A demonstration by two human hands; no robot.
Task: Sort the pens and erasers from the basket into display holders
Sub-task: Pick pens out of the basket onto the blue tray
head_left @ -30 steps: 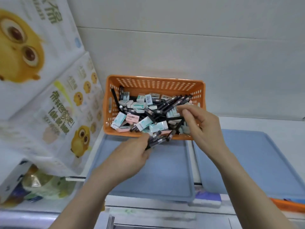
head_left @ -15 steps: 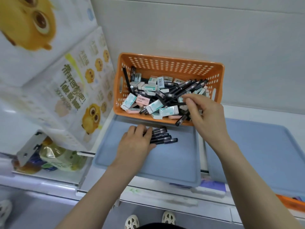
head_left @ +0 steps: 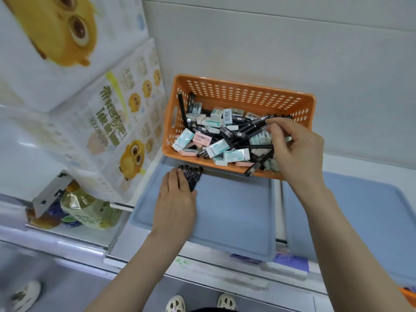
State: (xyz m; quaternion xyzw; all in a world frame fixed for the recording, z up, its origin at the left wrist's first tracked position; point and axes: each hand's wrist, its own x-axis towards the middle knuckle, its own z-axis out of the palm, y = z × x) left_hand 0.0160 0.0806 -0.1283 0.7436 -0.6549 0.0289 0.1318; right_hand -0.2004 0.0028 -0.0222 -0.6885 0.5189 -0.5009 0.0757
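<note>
- The step in hand is, as I judge, the moving of pens out of the orange basket into the left tray. Most of the work is not yet done, because many pens and erasers lie mixed together in the basket.
- A small bunch of pens lies in the far left corner of the left tray, just beside the basket wall. The right tray stands next to the left one.
- The left hand lies flat on this bunch. Its fingers are nearly straight and close together, and they press the pens down on the tray without gripping them.
- The right hand is inside the basket, at its right side. Its fingers are curled, and the thumb and forefinger pinch a few black pens; how many, I cannot tell.
- The next move calls, I think, for lifting these pens free of the pile without dragging erasers along, and then laying them parallel beside the bunch. The left hand should hold the bunch so that it does not roll.
</note>
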